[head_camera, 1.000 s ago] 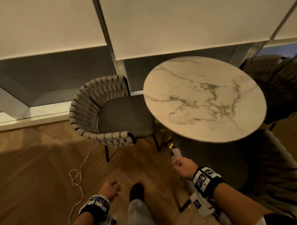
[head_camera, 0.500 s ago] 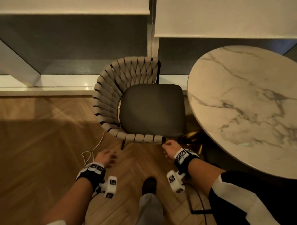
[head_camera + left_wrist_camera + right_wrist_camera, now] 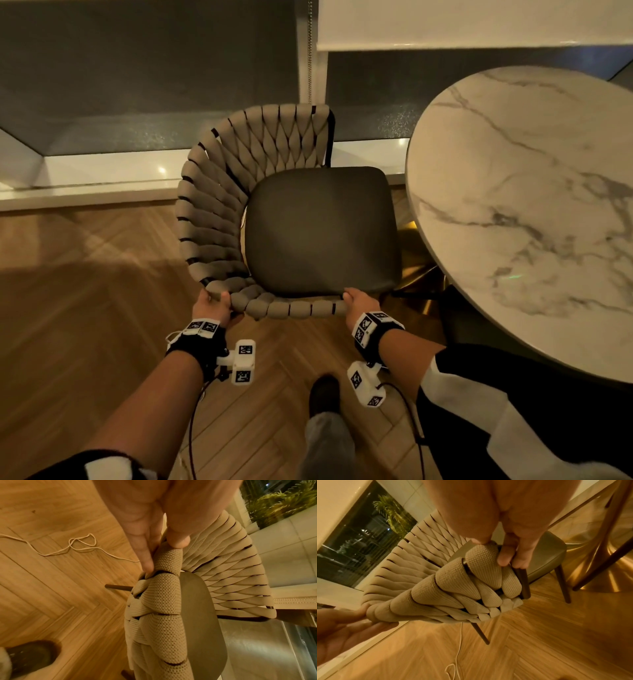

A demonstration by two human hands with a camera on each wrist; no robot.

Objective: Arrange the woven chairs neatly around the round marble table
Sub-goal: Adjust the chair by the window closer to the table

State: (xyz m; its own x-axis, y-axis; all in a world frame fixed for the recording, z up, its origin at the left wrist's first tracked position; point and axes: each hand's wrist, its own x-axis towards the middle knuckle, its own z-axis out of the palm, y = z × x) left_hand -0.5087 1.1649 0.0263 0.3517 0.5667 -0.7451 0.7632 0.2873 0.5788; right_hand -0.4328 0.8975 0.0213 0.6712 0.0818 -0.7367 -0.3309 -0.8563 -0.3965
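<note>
Two hands that hung free above the floor half a second ago now grip the woven chair (image 3: pixel 260 212) — that is the change, and it suggests the repositioning of this chair is about to begin. Largest first: the round marble worktop (image 3: pixel 534 212) fills the 3 o'clock side of the head view, its edge just beside the chair's dark seat (image 3: pixel 322 233), which faces it. The chair stands on the herringbone floor (image 3: pixel 85 325) at centre, before the window. At 6 o'clock on its near woven arm, the left hand (image 3: pixel 213 306) wraps the curved corner while the right hand (image 3: pixel 359 303) clasps the arm's end — thumbs on top. A thin cord (image 3: pixel 77 547) lies loose on the floor nearby.
</note>
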